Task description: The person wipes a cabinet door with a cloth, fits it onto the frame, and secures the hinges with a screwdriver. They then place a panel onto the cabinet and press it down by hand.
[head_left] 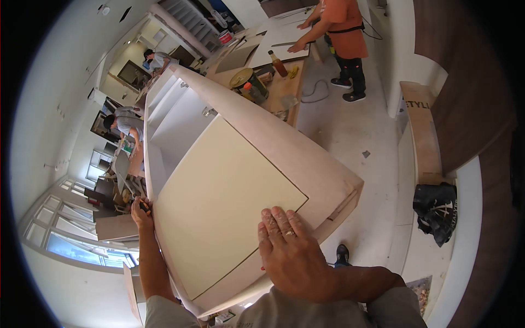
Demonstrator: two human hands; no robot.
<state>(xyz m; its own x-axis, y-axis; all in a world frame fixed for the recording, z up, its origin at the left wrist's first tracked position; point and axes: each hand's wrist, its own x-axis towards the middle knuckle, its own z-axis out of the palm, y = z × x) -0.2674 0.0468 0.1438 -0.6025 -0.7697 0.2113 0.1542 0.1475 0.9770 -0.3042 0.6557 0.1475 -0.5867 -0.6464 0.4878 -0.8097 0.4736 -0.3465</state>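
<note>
A long pale cabinet (306, 158) lies in front of me, with a cream door panel (229, 202) set into its near opening. My right hand (292, 254) rests flat on the panel's near right edge, its fingers stretched out and dusty, a ring on one. A small red bit shows beside that palm; what it belongs to is hidden. At the cabinet's left edge, my left hand (143, 214) is closed round a small black-and-orange tool (145, 206), whose kind I cannot make out. Beyond the panel, metal hinges (208, 111) sit at the open compartment (178, 131).
On the right, a workbench (287, 90) bears a tin (244, 81), a bottle (278, 64) and sheets. A person in orange (342, 27) works there. Two others bend over benches at left. A black bag (436, 210) and a cable (315, 93) lie to the right.
</note>
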